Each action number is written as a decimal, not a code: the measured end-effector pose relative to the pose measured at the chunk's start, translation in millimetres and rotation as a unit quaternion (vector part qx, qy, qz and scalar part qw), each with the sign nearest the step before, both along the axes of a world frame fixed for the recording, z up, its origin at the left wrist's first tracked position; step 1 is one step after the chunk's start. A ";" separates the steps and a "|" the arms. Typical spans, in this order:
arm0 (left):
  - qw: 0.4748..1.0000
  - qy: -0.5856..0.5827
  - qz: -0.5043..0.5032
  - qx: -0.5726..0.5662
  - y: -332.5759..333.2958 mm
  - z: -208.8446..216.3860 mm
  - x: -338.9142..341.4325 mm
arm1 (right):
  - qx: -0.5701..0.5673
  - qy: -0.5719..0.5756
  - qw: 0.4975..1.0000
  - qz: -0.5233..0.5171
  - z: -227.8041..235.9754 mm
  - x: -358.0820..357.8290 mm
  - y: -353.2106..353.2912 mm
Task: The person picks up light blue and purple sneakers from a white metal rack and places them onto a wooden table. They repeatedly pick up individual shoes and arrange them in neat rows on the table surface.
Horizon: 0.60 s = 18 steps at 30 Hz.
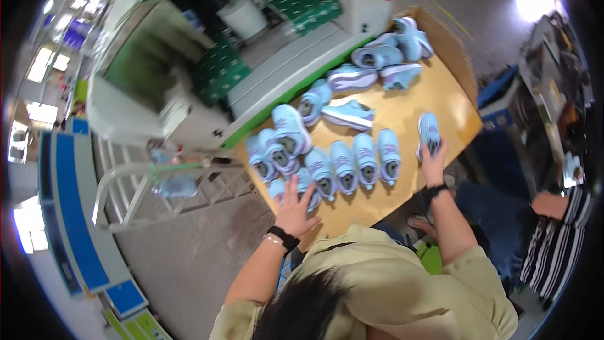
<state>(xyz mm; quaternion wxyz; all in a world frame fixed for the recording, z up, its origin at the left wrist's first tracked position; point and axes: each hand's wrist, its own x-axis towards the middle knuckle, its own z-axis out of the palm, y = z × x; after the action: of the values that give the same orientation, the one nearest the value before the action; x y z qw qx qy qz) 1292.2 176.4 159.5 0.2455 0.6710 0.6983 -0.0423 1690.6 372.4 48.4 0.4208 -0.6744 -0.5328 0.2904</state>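
My right hand (pixel 433 165) grips a light blue sneaker (pixel 428 127) by its heel end, at the right side of the table. My left hand (pixel 294 211) has its fingers spread at the near left, over or against a pair of light blue sneakers (pixel 304 180) that it partly covers. Beside it a row of matching sneakers (pixel 343 162) stands with toes pointing away from me. Farther left, more upright sneakers (pixel 290 127) sit close together. One sneaker (pixel 350 115) lies on its side behind the row.
The tan tabletop (pixel 402 182) carries further sneakers (pixel 377 56) heaped at its far end, by a cardboard edge (pixel 448 44). A large white and green machine (pixel 296 56) borders the far side. A metal rack (pixel 170 192) stands left. At right is another person's striped sleeve (pixel 557 239).
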 end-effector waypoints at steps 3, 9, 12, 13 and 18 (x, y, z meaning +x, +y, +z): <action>1.000 0.003 -0.014 -0.001 3.4 3.0 -0.3 | -0.014 -0.066 0.994 0.086 13.6 -40.6 -75.3; 1.000 -0.004 -0.006 0.019 -0.8 1.5 -0.5 | -0.022 -0.031 0.999 0.031 6.8 -57.4 -91.0; 1.000 -0.006 -0.001 0.018 0.3 1.4 3.0 | -0.030 -0.036 0.998 0.032 8.7 -53.2 -90.6; 1.000 -0.004 0.001 0.016 -0.2 1.2 2.4 | -0.031 -0.031 0.999 0.028 7.3 -55.4 -91.8; 1.000 -0.018 0.009 0.009 -0.4 1.1 1.5 | -0.021 -0.020 0.999 0.025 5.7 -57.6 -91.3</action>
<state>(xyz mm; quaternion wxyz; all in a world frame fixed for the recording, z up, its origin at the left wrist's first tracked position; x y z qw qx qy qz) 1293.7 176.1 160.6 0.2523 0.6673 0.7004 -0.0217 1633.1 281.1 54.1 0.3882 -0.6752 -0.5516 0.2985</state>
